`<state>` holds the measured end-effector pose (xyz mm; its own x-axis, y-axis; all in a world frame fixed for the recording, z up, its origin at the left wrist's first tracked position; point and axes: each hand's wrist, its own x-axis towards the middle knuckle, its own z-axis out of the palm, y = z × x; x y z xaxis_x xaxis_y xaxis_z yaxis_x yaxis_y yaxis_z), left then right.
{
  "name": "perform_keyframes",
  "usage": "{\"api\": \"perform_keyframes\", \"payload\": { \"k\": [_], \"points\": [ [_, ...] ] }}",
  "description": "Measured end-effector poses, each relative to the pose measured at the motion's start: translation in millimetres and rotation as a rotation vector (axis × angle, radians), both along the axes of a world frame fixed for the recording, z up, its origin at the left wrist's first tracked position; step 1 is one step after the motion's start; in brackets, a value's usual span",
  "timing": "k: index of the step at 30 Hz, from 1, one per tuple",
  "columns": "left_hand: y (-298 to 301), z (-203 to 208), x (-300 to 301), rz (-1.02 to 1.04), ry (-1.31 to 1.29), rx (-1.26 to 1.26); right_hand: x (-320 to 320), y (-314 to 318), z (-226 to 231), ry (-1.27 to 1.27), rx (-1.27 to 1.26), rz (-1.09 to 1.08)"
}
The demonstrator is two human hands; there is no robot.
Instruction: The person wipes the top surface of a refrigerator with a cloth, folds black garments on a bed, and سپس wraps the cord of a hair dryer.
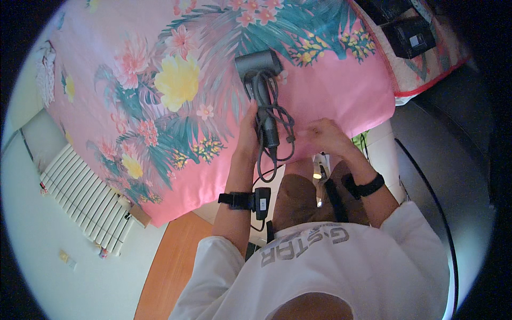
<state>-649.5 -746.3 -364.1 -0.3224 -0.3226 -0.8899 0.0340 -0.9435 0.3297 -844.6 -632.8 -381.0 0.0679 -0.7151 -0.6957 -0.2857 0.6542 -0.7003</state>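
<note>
A dark grey hair dryer [260,63] lies over the pink edge of a flowered bedspread, its barrel pointing away from me. Its black cord [285,120] is looped and wound around the handle. My left hand [247,130] grips the handle from its left side, with most of the fingers hidden behind it. To the right of the cord, my right hand [326,137] is closed with curled fingers, a little apart from the loops. Whether anything small sits in those fingers cannot be made out. Both wrists carry black straps.
The bed with its floral cover [144,80] fills the space ahead. At far right, dark boxes [408,37] rest on a red-edged cloth. A white radiator [85,186] stands by the left wall. A black cable [432,192] runs down the right side.
</note>
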Motion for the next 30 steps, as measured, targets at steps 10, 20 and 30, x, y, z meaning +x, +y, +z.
{"api": "perform_keyframes", "payload": {
  "k": [10,20,30],
  "points": [
    [42,-13,-32,-0.511,-0.248,-0.515,-9,-55,23,-0.627,0.149,-0.524],
    [62,30,-84,-1.108,-0.488,-0.907,-16,-38,-34,0.176,-0.35,-0.507],
    [-49,-45,-3,-0.678,-0.619,-0.87,-128,-20,-3,-0.39,0.013,-0.629]
  ]
}}
